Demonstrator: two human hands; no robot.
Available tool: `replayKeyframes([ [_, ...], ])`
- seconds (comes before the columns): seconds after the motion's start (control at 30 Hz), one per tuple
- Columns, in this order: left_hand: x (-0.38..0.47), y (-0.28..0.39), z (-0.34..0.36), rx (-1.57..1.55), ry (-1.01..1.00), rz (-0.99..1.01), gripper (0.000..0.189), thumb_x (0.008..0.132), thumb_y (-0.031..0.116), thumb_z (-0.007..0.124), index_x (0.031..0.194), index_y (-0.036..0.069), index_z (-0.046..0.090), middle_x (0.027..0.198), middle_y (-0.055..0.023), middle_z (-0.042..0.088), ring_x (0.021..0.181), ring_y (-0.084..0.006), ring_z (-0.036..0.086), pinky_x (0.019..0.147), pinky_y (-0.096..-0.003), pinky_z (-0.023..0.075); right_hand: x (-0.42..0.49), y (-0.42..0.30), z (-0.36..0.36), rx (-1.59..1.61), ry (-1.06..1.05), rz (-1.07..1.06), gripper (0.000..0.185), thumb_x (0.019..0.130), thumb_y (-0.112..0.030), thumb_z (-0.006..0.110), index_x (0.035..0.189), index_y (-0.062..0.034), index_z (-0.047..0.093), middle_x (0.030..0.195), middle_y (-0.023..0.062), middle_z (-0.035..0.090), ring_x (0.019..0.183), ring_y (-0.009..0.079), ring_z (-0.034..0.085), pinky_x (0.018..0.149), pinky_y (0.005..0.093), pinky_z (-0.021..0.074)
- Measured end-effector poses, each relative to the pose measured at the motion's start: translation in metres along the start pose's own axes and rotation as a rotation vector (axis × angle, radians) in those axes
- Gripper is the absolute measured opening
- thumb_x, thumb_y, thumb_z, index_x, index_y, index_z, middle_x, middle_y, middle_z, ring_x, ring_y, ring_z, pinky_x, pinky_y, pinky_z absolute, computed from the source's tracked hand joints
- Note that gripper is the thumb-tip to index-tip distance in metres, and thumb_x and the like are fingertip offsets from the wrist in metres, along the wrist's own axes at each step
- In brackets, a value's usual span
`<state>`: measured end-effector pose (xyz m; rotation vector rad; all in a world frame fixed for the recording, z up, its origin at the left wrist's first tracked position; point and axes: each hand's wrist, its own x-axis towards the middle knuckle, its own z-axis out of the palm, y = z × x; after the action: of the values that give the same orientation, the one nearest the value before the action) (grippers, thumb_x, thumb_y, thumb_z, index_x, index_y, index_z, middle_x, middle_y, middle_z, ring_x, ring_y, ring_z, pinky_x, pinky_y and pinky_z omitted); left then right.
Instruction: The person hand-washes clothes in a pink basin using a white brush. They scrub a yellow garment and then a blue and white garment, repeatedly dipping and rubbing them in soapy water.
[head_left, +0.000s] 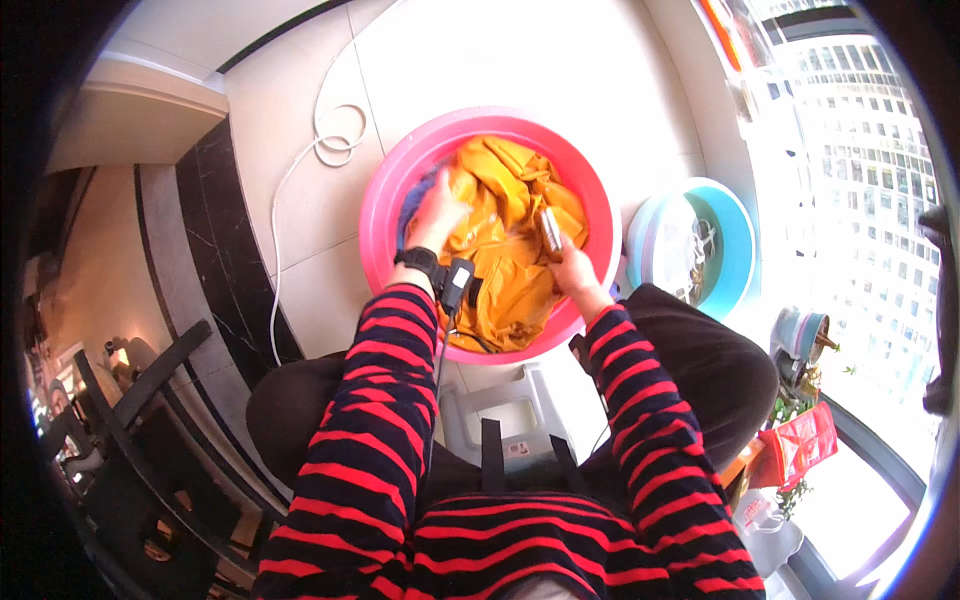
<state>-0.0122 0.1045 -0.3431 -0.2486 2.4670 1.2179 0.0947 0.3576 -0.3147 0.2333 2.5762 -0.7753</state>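
Note:
A pink plastic basin (379, 187) stands on the floor before me, holding a wet yellow garment (499, 187) that looks bunched and creased. Dark blue fabric (411, 201) shows at the basin's left inner side. My left hand (439, 214), blurred, rests on the garment's left part; its fingertips are too unclear to tell whether they grip the cloth. In my right hand (574, 266) is a small pale, ridged scrubbing brush (550, 229), held against the garment's right side.
A light-blue tub (739, 247) with white things inside stands right of the basin. A grey plastic stool (540, 405) is between my legs. White cable (279, 225) runs over the floor tiles at left. Plants and a red packet (799, 446) sit by the window.

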Motion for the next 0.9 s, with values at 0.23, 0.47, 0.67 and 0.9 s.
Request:
replayKeyframes([
  [0.23,-0.095,0.048,0.048,0.429,-0.373,0.249,0.019,0.076,0.013,0.054,0.09,0.008,0.067,0.092,-0.0157,0.067,0.093,-0.033,0.063,0.079,-0.0452,0.0474,0.002,-0.008,-0.036,0.023,-0.005,0.016,0.048,0.076,-0.014,0.064,0.123,-0.0105,0.055,0.097,0.0224,0.064,0.092,0.0356,0.063,0.078,0.0396,0.0497],
  [0.47,-0.167,0.07,0.013,0.548,-0.351,0.217,0.019,0.075,0.013,0.055,0.088,0.007,0.067,0.09,-0.0151,0.066,0.092,-0.0297,0.063,0.083,-0.0478,0.0413,-0.049,-0.055,-0.065,-0.288,-0.14,-0.069,0.035,0.087,-0.016,0.048,0.121,-0.0199,0.056,0.089,0.0199,0.065,0.087,0.0345,0.063,0.075,0.0449,0.0492],
  [0.67,-0.225,0.048,0.024,0.714,-0.467,0.235,0.077,0.074,0.051,0.066,0.131,0.004,0.042,0.136,-0.0215,0.039,0.133,-0.0351,0.029,0.109,-0.0588,0.0103,-0.089,-0.059,0.005,-0.207,-0.265,0.143,0.039,0.093,-0.022,0.035,0.129,-0.0158,0.048,0.103,0.0211,0.064,0.096,0.0358,0.062,0.081,0.0468,0.0486],
  [0.9,-0.152,-0.003,0.066,0.66,-0.605,0.076,0.067,0.084,0.042,0.058,0.136,0.007,0.035,0.147,-0.0184,0.025,0.138,-0.033,0.02,0.109,-0.0568,0.0135,-0.03,-0.045,0.035,-0.219,-0.316,0.233,0.035,0.089,-0.018,0.039,0.119,-0.0108,0.057,0.105,0.0216,0.063,0.1,0.0359,0.061,0.085,0.0461,0.0481],
])
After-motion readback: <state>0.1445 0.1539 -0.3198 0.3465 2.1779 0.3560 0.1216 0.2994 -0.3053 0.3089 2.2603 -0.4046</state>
